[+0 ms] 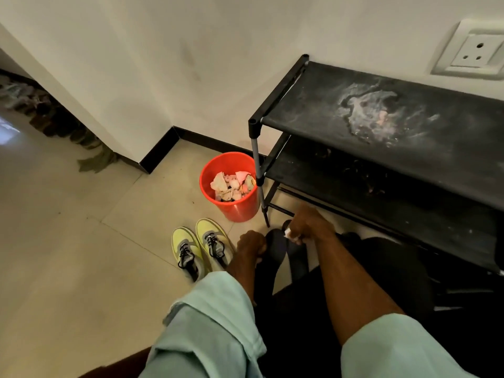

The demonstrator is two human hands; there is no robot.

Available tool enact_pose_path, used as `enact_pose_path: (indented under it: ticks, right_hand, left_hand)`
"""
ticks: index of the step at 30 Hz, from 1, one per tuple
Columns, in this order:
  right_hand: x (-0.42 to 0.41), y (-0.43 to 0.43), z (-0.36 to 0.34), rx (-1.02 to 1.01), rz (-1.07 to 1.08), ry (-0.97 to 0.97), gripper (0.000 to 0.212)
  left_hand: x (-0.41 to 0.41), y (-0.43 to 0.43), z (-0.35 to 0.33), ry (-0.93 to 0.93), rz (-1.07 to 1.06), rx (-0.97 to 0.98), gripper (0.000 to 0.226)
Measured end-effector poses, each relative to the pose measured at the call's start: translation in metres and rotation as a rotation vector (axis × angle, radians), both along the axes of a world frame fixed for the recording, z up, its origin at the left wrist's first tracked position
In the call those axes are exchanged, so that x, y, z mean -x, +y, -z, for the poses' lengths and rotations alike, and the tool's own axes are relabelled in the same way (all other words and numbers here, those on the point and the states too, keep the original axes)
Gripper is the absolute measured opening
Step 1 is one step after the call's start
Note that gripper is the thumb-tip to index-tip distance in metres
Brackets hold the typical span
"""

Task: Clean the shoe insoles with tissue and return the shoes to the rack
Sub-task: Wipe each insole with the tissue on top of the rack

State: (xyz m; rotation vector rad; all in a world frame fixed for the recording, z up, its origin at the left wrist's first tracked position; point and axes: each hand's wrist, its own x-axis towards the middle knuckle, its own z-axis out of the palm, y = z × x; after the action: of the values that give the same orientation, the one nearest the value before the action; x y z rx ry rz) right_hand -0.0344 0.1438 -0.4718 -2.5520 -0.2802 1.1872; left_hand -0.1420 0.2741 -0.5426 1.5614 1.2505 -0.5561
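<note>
- I judge this to be the wiping step. My right hand [309,226] is curled round a small wad of white tissue [288,233] and presses it into a dark shoe [275,242], which sits on the floor just in front of the rack's lowest tier.
- My left hand [251,245] grips the left side of that shoe, fingers clenched on it, seemingly to steady it.
- Next, as I judge it: rub along the insole, drop the tissue in the bucket, then lift the shoe onto a shelf. The insole itself is too dark for me to make out.
- The 2 lime-yellow sneakers [201,248] stand side by side to the left, laced, with grey panels, and are not yet on the rack.
- The red plastic bucket [240,211], round and smooth, holds crumpled used tissues — it stands just left of the rack's leg.
- The black shoe rack [313,110] has thin tube posts and flat matt shelves; the top shelf carries a pale, dusty smear.
</note>
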Motion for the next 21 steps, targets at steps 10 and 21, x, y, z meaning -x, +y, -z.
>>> enact_pose_path:
  ticks: [10, 21]
  right_hand:
    - [-0.025, 0.003, 0.043, 0.084, 0.09, 0.148, 0.033]
    - [-0.031, 0.016, 0.086, 0.156, 0.176, 0.249, 0.027]
  left_hand:
    - [-0.018, 0.011, 0.084, 0.165, 0.078, -0.042, 0.023]
    - [-0.014, 0.008, 0.159, 0.151, 0.023, 0.041, 0.022]
